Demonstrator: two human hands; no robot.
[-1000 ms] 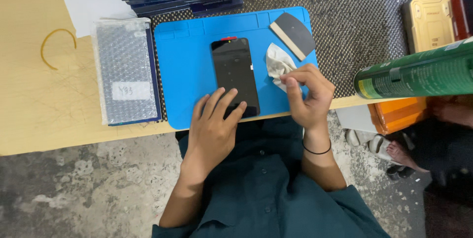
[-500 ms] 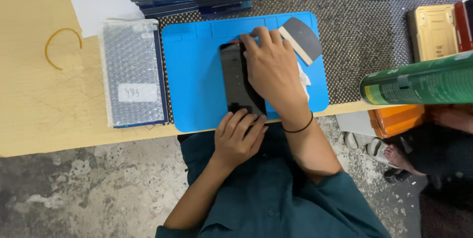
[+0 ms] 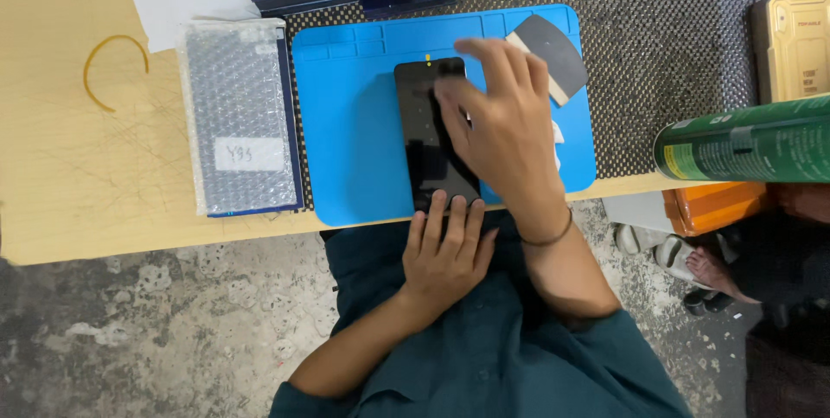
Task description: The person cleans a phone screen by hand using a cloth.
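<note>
We see a black phone (image 3: 428, 137) lying flat on the blue mat (image 3: 354, 133) at the desk (image 3: 60, 176) edge. Our right hand (image 3: 501, 128) lies spread over the phone's upper right part, fingers loosely open, gripping nothing we can make out. Our left hand (image 3: 445, 249) presses its extended fingertips on the phone's near end. A bubble-wrapped package (image 3: 240, 115) sits just left of the mat.

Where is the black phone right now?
In the head view the black phone lies mid-frame on the blue mat, between the left hand and right hand.
</note>
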